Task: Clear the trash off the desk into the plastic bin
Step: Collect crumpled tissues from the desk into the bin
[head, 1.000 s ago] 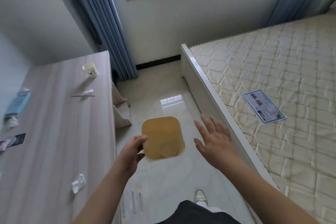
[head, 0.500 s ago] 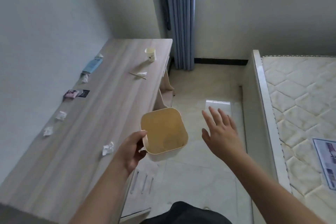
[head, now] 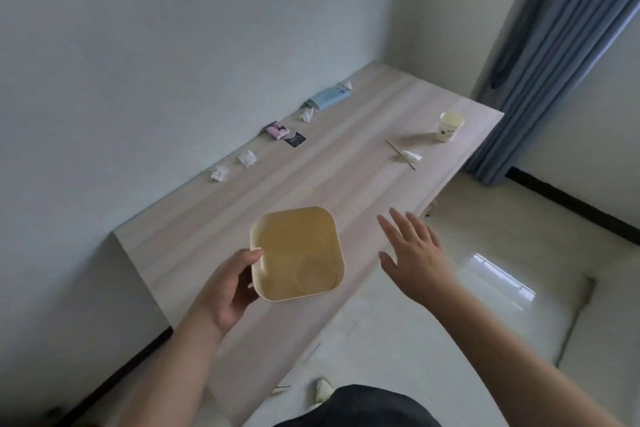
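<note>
Fingers (head: 254, 255) pinching bin (head: 298, 253) rim (empty)

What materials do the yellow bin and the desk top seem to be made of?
The square pale yellow bin looks like smooth moulded plastic: rounded corners, thin even rim, soft sheen. The long pale desk top shows printed-looking wood grain stripes with a matte finish, probably laminate board, not certain.

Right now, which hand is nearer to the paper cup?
Right. The open right hand hovers over the desk edge, below the paper cup; the left hand, holding the plastic bin, is farther away.
</note>
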`<state>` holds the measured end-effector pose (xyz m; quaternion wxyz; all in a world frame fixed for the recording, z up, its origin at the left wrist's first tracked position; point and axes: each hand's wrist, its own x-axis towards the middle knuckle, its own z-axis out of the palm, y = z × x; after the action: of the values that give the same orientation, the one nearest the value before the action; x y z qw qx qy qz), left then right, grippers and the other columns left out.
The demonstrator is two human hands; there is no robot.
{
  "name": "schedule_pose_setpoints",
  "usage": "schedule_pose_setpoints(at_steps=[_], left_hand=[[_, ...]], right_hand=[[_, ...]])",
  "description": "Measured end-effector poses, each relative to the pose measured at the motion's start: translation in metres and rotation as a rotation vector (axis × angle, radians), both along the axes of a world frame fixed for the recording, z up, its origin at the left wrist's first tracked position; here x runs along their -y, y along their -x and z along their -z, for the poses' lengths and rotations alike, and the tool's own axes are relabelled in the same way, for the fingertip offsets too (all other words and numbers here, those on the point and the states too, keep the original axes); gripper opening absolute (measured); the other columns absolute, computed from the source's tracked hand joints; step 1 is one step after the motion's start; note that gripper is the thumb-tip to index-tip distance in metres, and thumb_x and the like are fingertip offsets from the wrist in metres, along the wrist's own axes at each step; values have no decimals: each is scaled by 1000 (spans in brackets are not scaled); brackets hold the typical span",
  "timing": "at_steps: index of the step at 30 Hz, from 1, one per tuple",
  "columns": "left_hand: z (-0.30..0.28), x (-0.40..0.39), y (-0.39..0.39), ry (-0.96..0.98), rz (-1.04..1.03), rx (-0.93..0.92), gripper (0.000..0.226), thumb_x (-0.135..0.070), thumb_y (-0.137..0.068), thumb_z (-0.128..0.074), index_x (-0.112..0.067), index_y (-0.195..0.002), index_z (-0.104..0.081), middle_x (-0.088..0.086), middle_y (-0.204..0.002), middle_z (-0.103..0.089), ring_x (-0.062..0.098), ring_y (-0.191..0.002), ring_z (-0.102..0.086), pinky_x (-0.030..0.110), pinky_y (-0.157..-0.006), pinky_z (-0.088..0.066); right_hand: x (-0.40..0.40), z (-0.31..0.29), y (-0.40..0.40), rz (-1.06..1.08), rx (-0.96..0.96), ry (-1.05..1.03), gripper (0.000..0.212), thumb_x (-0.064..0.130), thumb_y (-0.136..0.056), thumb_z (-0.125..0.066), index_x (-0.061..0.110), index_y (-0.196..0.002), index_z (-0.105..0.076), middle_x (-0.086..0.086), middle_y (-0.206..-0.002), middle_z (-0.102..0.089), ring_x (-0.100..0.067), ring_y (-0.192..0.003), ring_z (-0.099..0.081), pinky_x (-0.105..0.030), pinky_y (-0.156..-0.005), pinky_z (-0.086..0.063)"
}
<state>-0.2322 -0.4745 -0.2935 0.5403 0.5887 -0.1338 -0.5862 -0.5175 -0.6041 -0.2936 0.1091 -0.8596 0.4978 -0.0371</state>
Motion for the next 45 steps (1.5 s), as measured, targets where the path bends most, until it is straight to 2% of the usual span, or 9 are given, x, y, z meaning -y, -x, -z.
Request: schedule_pose_setpoints(at_steps=[6, 9, 13, 17, 21, 28, 35, 41, 45], left_hand=[[3, -19, -50, -37, -146, 9, 57, -33, -68, -70, 0, -114, -64, 22, -108, -61, 33, -97, -55, 47, -85, -43], [7, -26, -63, -57, -243, 9, 49, -32, -68, -68, -5, -110, -66, 18, -104, -64, 30, -91, -59, 42, -77, -47], [18, -31, -75, -80, -340, 2, 36, -27, -75, -67, -7, -105, -66, 19, -103, -60, 30, -93, -54, 42, -77, -44], [26, -24, -69, -86, -452, 14, 17, -23, -78, -66, -10, -89, -62, 13, -89, -61, 22, -74, -60, 38, -69, -45], [28, -18, -59, -119, -568, 8, 29, -21, -84, -61, -3, -107, -61, 19, -101, -59, 30, -92, -54, 43, -79, -40], [28, 1, -34, -193, -845, 51, 34, -18, -89, -57, -1, -118, -57, 18, -104, -61, 26, -89, -58, 40, -73, -44], [20, -7, -10, -248, -949, 75, 35, -18, -89, -56, 1, -118, -58, 19, -103, -60, 29, -92, -54, 39, -70, -42], [11, -13, 2, -234, -981, 114, 17, -16, -89, -56, -7, -102, -52, 11, -82, -54, 20, -72, -51, 36, -64, -39], [7, -10, 10, -215, -956, 138, 15, -16, -89, -55, -6, -99, -49, 8, -80, -51, 18, -70, -48, 36, -64, -37]], right_hand=[[34, 7, -70, -157, -24, -5, 65, 44, -94, -41, 33, -150, -10, 5, -161, -9, -21, -147, -4, -40, -118, -7], [37, 21, -99, -260, -59, -39, 67, 44, -93, -42, 33, -150, -10, 4, -161, -9, -21, -147, -5, -39, -117, -8], [47, 44, -130, -416, -114, -81, 69, 42, -92, -45, 30, -151, -12, 1, -160, -10, -23, -146, -10, -40, -116, -13], [66, 65, -153, -541, -177, -119, 69, 39, -91, -51, 29, -150, -16, -3, -157, -20, -24, -141, -22, -40, -111, -24], [75, 88, -167, -691, -269, -188, 67, 29, -89, -53, 30, -148, -21, -4, -148, -31, -26, -126, -40, -39, -102, -36], [92, 121, -181, -984, -346, -193, 63, 15, -88, -51, 27, -144, -24, -10, -141, -36, -33, -113, -51, -42, -92, -42], [91, 152, -193, -1071, -400, -209, 48, 10, -90, -51, 18, -135, -37, -14, -136, -38, -34, -109, -52, -43, -88, -43], [95, 165, -186, -1117, -360, -288, 32, 6, -90, -41, 11, -121, -47, -19, -125, -46, -34, -103, -54, -43, -80, -43], [102, 155, -191, -1066, -353, -355, 13, 9, -95, -45, 4, -102, -53, -18, -109, -54, -35, -94, -58, -42, -74, -47]])
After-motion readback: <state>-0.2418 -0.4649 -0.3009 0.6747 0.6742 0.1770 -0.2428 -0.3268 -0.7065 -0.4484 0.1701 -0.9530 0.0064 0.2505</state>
